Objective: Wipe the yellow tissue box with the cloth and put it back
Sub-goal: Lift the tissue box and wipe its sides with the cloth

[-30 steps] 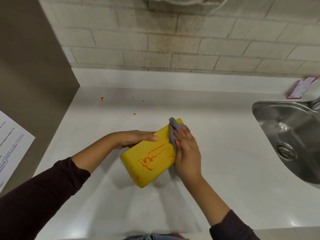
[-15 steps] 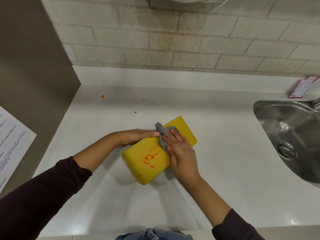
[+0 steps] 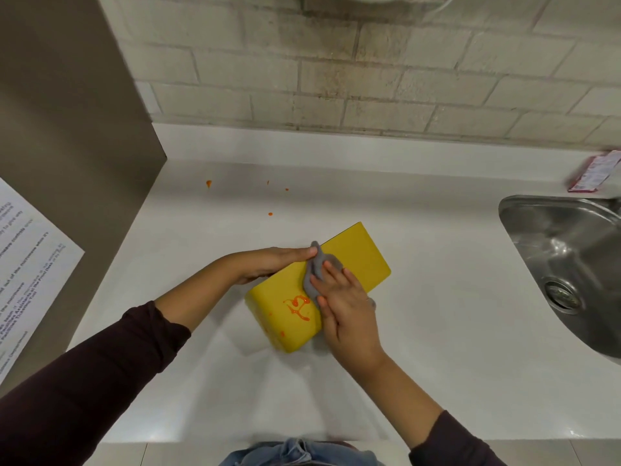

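Note:
The yellow tissue box (image 3: 356, 260) lies on the white counter (image 3: 437, 331), its long side running from near left to far right. An orange squiggle of sauce (image 3: 297, 306) marks its near end, with a small orange spot lower down. My left hand (image 3: 268, 262) grips the box's left side and steadies it. My right hand (image 3: 342, 307) presses a small grey cloth (image 3: 316, 274) flat on the top of the box, just right of the squiggle. Most of the cloth is hidden under my fingers.
A steel sink (image 3: 571, 264) is set into the counter at the right. Orange drops (image 3: 208, 183) dot the counter behind the box. A brown panel (image 3: 67, 146) with a printed sheet (image 3: 23, 274) stands at the left. A pink packet (image 3: 591, 173) lies by the brick wall.
My right hand has slid the cloth along the box top toward its near left end. The orange smear has shrunk to a smaller squiggle. My left hand keeps its hold.

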